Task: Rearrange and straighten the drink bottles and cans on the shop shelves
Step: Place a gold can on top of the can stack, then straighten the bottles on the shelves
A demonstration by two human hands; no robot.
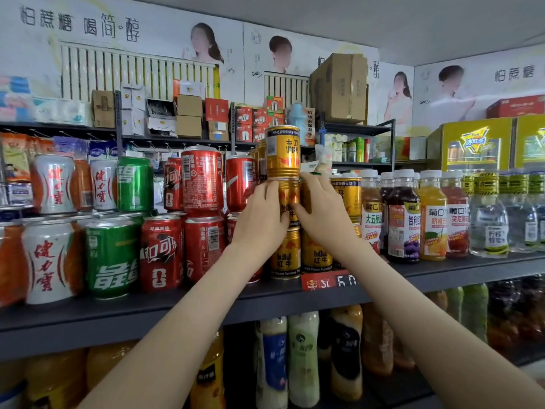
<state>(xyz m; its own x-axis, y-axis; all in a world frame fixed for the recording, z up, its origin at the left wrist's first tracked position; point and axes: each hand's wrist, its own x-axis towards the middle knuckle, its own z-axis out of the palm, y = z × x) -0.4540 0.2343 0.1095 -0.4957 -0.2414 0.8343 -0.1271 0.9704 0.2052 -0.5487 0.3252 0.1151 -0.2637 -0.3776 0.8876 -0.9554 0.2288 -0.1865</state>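
Together, the left hand [262, 221] and right hand [323, 214] gripped the middle gold can [288, 197] beneath an upside-down top can [282, 152].

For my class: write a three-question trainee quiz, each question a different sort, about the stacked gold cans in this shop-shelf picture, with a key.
1. True or false: the top gold metal can of the three-high stack has its label upside down.
2. Which can do the left hand and right hand grip? A top, B middle, C bottom.
3. Fill in: the cola cans just left of the stack are ___.

Key: 1 true; 2 B, the middle gold can; 3 red.
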